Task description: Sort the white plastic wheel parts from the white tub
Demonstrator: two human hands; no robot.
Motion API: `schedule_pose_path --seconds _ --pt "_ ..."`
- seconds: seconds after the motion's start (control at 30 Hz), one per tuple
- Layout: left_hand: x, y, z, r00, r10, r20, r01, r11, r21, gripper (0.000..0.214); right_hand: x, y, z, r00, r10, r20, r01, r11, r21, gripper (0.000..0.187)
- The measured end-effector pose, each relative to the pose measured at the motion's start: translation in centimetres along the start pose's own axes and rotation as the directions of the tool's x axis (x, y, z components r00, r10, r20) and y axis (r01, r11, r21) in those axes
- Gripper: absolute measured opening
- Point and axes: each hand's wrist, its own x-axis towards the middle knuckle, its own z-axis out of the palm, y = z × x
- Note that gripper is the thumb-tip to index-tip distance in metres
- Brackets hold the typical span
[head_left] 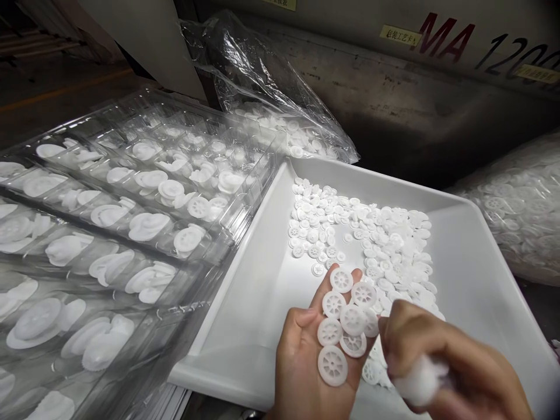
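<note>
My left hand (295, 361) is palm up over the tray, its fingers slightly curled under several white plastic wheels (352, 319). These are round and spoked, lying loosely on the palm and fingers. Close by on the right, my right hand (459, 356) is curled around white plastic pieces (419, 379), which motion blur leaves indistinct. Its fingertips are beside the wheels on the left hand. Below both hands is the light grey tray (245, 332), where small white wheels (312, 219) lie in a left pile and larger ones (400, 239) in a right pile.
Clear compartment trays (205, 245), stacked at the left, have white plastic parts in their pockets. A clear bag (271, 70) of white parts sits behind the grey tray. Another full bag (525, 198) stands at right. A machine panel (350, 76) rises at the back.
</note>
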Motion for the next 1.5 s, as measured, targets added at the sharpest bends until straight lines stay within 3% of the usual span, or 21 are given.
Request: schedule_pose_path --seconds 0.03,0.1,0.17,0.2,0.27,0.33,0.37,0.4,0.47,0.57,0.77,0.93,1.03,1.2,1.33,1.5 --pt "0.0 0.0 0.0 1.000 0.023 0.000 -0.023 1.000 0.009 0.056 0.1 0.2 -0.5 0.994 0.104 0.038 -0.110 0.966 0.234 0.028" --pt "-0.1 0.0 -0.1 0.999 0.051 0.014 -0.051 0.998 0.038 0.059 0.4 0.6 -1.2 0.957 0.256 0.138 -0.290 0.802 0.522 0.033" --pt "-0.2 0.0 -0.1 0.998 0.066 0.017 -0.067 0.996 0.067 0.064 0.6 0.7 -1.2 0.913 0.359 0.195 -0.398 0.678 0.618 0.029" --pt "-0.3 0.1 -0.1 0.997 0.073 0.015 -0.074 0.994 0.084 0.065 0.6 0.7 -1.0 0.907 0.383 0.177 -0.405 0.672 0.620 0.028" --pt "-0.4 0.1 0.0 0.997 0.079 0.005 -0.079 0.992 0.098 0.063 0.4 0.7 -0.5 0.927 0.344 0.148 -0.373 0.809 0.455 0.022" --pt "-0.3 0.2 0.1 0.998 0.068 -0.014 -0.067 0.995 0.077 0.060 0.1 0.7 -0.3 0.966 0.190 0.177 -0.201 0.979 0.042 0.010" --pt "-0.2 0.3 0.1 0.998 0.058 -0.029 -0.056 0.996 0.062 0.059 0.0 0.8 -0.2 0.973 0.103 0.209 -0.064 0.981 -0.185 0.011" --pt "-0.2 0.3 0.1 0.998 0.053 -0.043 -0.051 0.997 0.050 0.059 -0.2 1.0 -0.2 0.967 0.042 0.250 0.054 0.928 -0.368 0.019" --pt "-0.2 0.4 0.1 0.997 0.047 -0.054 -0.044 0.998 0.045 0.057 -0.5 1.3 -0.3 0.956 -0.028 0.291 0.188 0.821 -0.539 0.029" --pt "-0.3 0.3 -0.1 0.998 0.044 -0.041 -0.041 0.997 0.062 0.053 -0.7 1.7 -0.3 0.944 -0.052 0.325 0.240 0.783 -0.573 0.031" --pt "-0.3 0.2 -0.2 0.998 0.042 -0.051 -0.039 0.997 0.067 0.050 -0.5 2.0 0.3 0.955 -0.094 0.280 0.254 0.746 -0.616 0.031" --pt "-0.1 0.4 -0.3 1.000 -0.004 -0.012 0.004 0.998 0.055 0.050 0.1 1.4 0.4 0.977 -0.069 0.200 0.169 0.823 -0.542 0.023" --pt "-0.3 0.5 -0.4 1.000 -0.006 0.008 0.006 0.999 0.045 0.052 0.4 0.9 -0.5 0.976 -0.015 0.216 0.119 0.871 -0.477 0.016" --pt "-0.4 0.5 -0.6 0.999 0.010 0.054 -0.011 0.999 0.030 0.060 -0.2 0.7 -2.0 0.927 -0.023 0.373 0.258 0.761 -0.595 0.018" --pt "-0.2 0.3 -0.6 0.998 0.034 0.058 -0.035 0.999 0.018 0.067 -0.2 0.3 -1.7 0.903 0.001 0.429 0.307 0.697 -0.648 0.024" --pt "-0.1 0.2 -0.5 0.999 0.004 0.046 -0.005 1.000 0.019 0.064 0.4 -0.3 -1.3 0.889 -0.166 0.426 0.426 0.641 -0.638 0.034"
